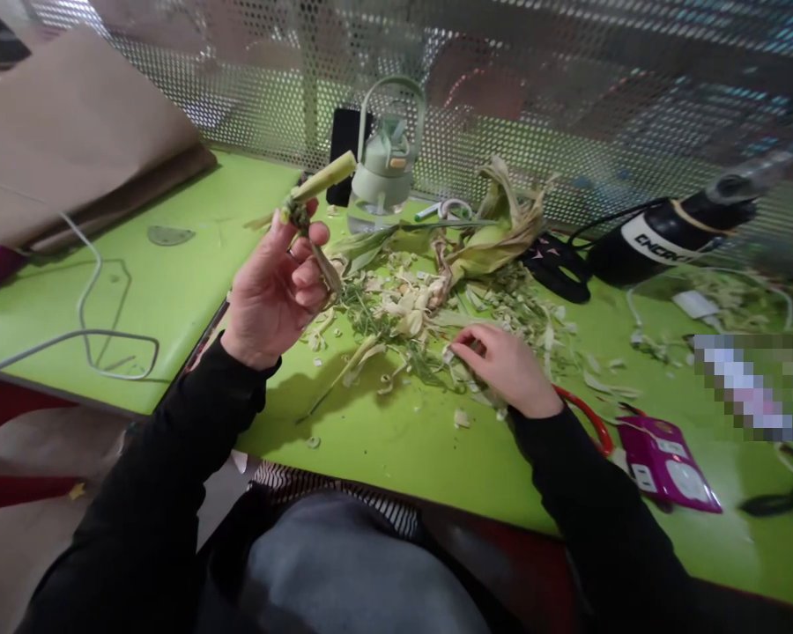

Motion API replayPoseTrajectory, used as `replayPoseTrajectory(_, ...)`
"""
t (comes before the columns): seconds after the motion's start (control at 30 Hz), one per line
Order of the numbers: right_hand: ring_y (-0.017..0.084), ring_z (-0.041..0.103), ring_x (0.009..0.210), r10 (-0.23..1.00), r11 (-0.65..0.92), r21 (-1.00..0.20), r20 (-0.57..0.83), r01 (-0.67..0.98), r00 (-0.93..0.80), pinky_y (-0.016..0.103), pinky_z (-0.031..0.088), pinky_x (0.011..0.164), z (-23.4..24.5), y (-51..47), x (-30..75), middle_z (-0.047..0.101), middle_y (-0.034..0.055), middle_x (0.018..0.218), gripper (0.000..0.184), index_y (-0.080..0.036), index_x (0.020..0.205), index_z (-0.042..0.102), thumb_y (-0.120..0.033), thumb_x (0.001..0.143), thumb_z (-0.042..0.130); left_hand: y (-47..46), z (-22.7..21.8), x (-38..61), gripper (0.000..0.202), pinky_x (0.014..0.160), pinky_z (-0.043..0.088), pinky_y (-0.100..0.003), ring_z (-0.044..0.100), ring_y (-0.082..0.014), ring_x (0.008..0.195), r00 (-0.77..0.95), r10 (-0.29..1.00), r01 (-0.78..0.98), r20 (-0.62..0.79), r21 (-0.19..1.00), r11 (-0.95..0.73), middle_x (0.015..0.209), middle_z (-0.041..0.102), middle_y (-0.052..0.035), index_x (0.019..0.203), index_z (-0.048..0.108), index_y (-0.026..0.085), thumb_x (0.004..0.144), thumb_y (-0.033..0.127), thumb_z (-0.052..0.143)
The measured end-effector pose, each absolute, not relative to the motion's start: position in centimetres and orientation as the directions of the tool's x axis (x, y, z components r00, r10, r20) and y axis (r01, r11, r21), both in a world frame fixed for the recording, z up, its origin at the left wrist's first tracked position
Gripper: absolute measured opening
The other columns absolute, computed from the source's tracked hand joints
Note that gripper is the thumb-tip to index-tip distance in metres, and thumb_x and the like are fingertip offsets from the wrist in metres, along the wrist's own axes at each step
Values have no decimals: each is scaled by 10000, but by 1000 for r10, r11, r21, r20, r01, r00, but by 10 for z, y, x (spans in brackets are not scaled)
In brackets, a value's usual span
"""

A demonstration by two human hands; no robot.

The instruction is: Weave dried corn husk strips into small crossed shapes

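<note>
My left hand [274, 286] is raised over the table, thumb and fingers closed on a husk strip bound into a knot [297, 210]. A pale green stalk end sticks out to the upper right, and a brownish strip hangs below the fingers. My right hand [502, 365] is low at the near edge of a pile of husk scraps [416, 308], thumb and fingertips pinched together. Whatever lies between those fingertips is too small to make out. Behind the pile lies a bundle of corn husks [495, 238], partly dried and curled.
A pale green water bottle [383, 172] stands at the back, before a perforated metal screen [257, 79]. A black bottle [661, 233] leans at the right. By my right forearm are a red loop handle [588, 418] and a purple packet [670, 462]. A white cable [85, 299] crosses the left.
</note>
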State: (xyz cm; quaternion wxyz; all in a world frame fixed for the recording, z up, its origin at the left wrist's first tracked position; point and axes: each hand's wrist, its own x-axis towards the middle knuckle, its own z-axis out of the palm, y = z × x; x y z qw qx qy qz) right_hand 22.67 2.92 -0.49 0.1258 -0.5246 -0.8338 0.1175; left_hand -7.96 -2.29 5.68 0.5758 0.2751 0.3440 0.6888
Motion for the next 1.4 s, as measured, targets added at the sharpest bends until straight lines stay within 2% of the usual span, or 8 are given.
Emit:
replayPoseTrajectory(0.3,253,670,885,890,428,-468,67,773,-452,452,565,759,-9,16,183,649,150,1225,575,-209,1424,512,-544,957,491,-22,63,-80,384,392,297,-103,375,-7,460,-187,982,-680,-19,724,-116,941,668,-19,1086,654,207,1051,280,279)
replayPoseTrajectory(0.5,289,607,1185,690,672,-451,94,587,-718,533,496,1016,-7,0,154,655,109,1260,382,-271,1272,672,-456,974,520,-22,47,-72,208,390,373,-117,449,-4,423,62,997,-624,50,782,0,807,683,12,978,628,178,1012,297,461)
replayPoseTrajectory(0.6,277,609,1209,759,618,-460,141,637,-635,536,481,1039,-2,2,177,670,82,1289,304,-267,1108,734,-432,983,511,-25,22,-58,156,440,467,-143,601,-46,516,422,904,-390,-73,885,254,853,710,-14,965,609,154,908,288,666)
replayPoseTrajectory(0.73,302,667,1092,898,431,-447,131,784,-420,534,549,903,-3,2,224,716,114,1169,297,-227,984,737,-437,958,528,-27,-5,-32,110,478,478,-150,617,-59,549,492,803,-66,-337,905,420,712,653,20,953,565,145,915,206,648)
replayPoseTrajectory(0.93,254,686,969,915,397,-547,297,737,-273,432,582,816,-20,1,245,706,121,1138,232,-219,983,712,-390,928,565,-2,14,-46,162,508,522,-259,671,-123,613,443,867,249,-229,960,127,1087,704,-115,1034,688,147,895,216,642)
replayPoseTrajectory(1.1,239,685,908,881,415,-561,445,716,-162,401,582,774,-27,4,240,719,112,1047,208,-213,952,702,-364,924,562,63,29,-67,249,742,546,-302,690,-178,789,83,996,815,38,572,-89,1018,733,-119,1082,699,138,952,263,528)
replayPoseTrajectory(1.23,234,687,838,856,455,-511,476,729,-200,393,580,739,-30,-2,241,726,113,996,217,-202,924,705,-357,934,553,103,19,-59,322,931,498,-444,655,-349,1074,9,1000,916,30,400,-20,1156,686,-224,1097,691,76,840,268,664)
replayPoseTrajectory(1.4,236,690,827,853,452,-509,488,732,-188,385,575,715,-29,-11,245,726,112,999,221,-203,946,709,-353,945,546,115,20,-71,237,969,464,-450,640,-353,1099,-9,998,945,55,328,-10,1114,687,-226,1017,704,81,834,136,563)
